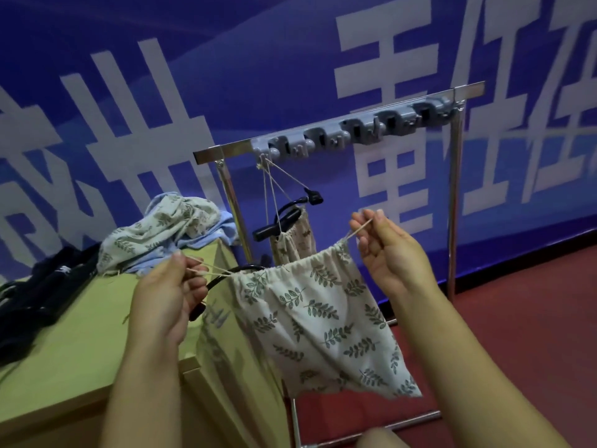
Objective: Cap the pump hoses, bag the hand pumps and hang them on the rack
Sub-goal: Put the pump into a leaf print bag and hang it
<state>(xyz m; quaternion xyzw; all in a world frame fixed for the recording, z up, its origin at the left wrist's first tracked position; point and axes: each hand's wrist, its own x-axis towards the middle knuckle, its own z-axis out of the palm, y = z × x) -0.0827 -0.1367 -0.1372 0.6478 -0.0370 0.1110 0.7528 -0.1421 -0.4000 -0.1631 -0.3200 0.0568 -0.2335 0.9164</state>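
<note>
Both forearms reach up from the bottom edge, and a leaf-printed drawstring bag is held between them in the air, in front of the rack. One drawstring is pinched in the grip of the left hand, fingers curled round the cord, just above the desk's corner. The other drawstring end is pinched between thumb and fingertips of the right hand, palm turned toward the camera. The bag's mouth is gathered along the cord, and a black pump hose is seen curving out of it at the left, down behind the left hand. The bag's lower corner sags toward the right.

Behind it, a second printed bag is hung by its cords from the leftmost hook of the grey hook bar on the rack, with a black pump handle and hose end sticking out of its top. On the desk, a heap of loose bags is piled near the far corner, and dark black items, too shadowed to be identified, are laid at the left. A blue banner with large white characters is seen behind, above a red floor.
</note>
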